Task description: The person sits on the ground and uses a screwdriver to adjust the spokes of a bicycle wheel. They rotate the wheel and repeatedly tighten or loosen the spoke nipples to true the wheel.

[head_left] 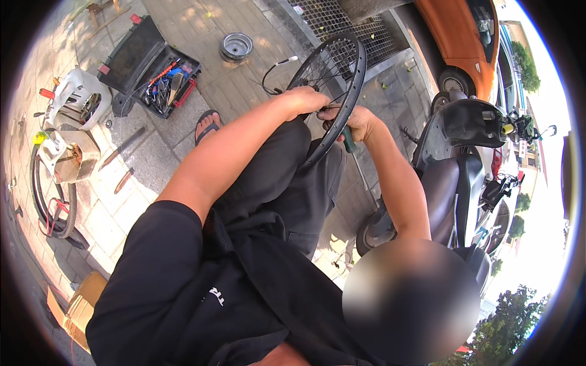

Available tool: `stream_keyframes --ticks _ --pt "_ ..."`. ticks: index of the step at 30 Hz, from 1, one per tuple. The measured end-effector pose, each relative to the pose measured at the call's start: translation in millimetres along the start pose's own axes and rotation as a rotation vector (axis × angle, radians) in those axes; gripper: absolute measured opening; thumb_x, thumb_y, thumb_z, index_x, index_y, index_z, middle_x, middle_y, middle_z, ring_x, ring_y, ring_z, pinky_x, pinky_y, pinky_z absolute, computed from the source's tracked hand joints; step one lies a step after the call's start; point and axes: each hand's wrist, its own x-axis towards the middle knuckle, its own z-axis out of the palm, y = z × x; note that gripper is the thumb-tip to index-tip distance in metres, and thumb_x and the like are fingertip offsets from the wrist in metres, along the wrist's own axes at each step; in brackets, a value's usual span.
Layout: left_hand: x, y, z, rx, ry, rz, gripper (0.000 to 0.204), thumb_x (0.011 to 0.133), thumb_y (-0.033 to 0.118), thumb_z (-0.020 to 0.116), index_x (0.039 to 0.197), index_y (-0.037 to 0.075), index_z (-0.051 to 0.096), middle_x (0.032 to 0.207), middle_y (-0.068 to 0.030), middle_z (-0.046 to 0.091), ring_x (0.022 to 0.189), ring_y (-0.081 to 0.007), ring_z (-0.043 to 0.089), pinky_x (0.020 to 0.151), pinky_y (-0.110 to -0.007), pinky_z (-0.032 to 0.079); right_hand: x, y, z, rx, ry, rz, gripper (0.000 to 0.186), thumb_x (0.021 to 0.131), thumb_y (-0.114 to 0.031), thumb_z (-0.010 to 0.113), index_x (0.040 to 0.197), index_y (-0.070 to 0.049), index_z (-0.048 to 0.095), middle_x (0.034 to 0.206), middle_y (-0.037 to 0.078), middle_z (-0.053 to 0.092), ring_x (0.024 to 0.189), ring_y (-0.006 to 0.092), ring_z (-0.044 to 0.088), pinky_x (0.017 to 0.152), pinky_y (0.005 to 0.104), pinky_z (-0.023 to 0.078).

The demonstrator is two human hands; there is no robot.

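Note:
A black spoked bicycle wheel (356, 79) without a tyre stands tilted at my knees. My left hand (302, 102) is closed at its middle, among the spokes; the fingertips and what lies under them are mostly hidden. On the rim's right side, my right hand (359, 122) is closed around a green-handled tool (349, 140), whose working end is hidden by the hand and rim. Beside the wheel, a black cable (266, 76) with a pale end curves out from near my left hand.
An open black toolbox (196, 66) full of hand tools lies on the paving, with a round metal drum (237, 46) near it. Cut white plastic containers (70, 155) and a tyre (38, 189) are at left. A parked scooter (439, 183) and an orange car (461, 36) stand at right.

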Motion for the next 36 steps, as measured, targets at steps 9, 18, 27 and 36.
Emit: stream_keyframes --ticks 9,18,27,36 --pt "-70 36 -16 -0.124 -0.360 -0.063 0.022 0.095 0.021 0.068 0.086 0.002 0.074 0.082 -0.0059 0.071 0.065 -0.0142 0.062 0.053 -0.032 0.044 -24 12 -8 -0.199 0.190 -0.118 0.023 0.097 -0.021 0.080 0.086 -0.002 0.072 0.066 0.002 0.062 0.046 0.0114 0.056 0.039 0.0272 0.042" --pt "-62 24 47 -0.835 -0.333 -0.273 0.021 0.105 0.021 0.060 0.105 0.012 0.078 0.076 0.0071 0.066 0.050 -0.0022 0.043 0.038 -0.022 0.020 -46 1 0 -0.288 0.365 -0.250 0.021 0.096 -0.023 0.080 0.098 -0.002 0.078 0.073 0.004 0.069 0.054 0.0103 0.058 0.043 0.0264 0.041" --pt "-63 18 67 -1.071 -0.139 -0.249 0.016 0.104 0.011 0.064 0.092 0.007 0.073 0.072 0.0008 0.059 0.055 -0.0086 0.046 0.047 -0.028 0.031 -79 5 4 -0.399 0.751 -0.435 0.030 0.097 -0.012 0.065 0.119 0.007 0.072 0.077 0.005 0.067 0.054 0.0105 0.056 0.046 0.0271 0.045" --pt "-44 2 77 -0.491 0.168 -0.046 0.069 0.089 0.023 0.079 0.142 -0.006 0.046 0.080 -0.0103 0.068 0.072 -0.0183 0.067 0.063 -0.035 0.053 -79 5 55 -0.833 1.078 -0.590 0.058 0.087 -0.038 0.075 0.117 0.011 0.070 0.093 0.026 0.075 0.082 0.0338 0.074 0.077 0.0421 0.056"
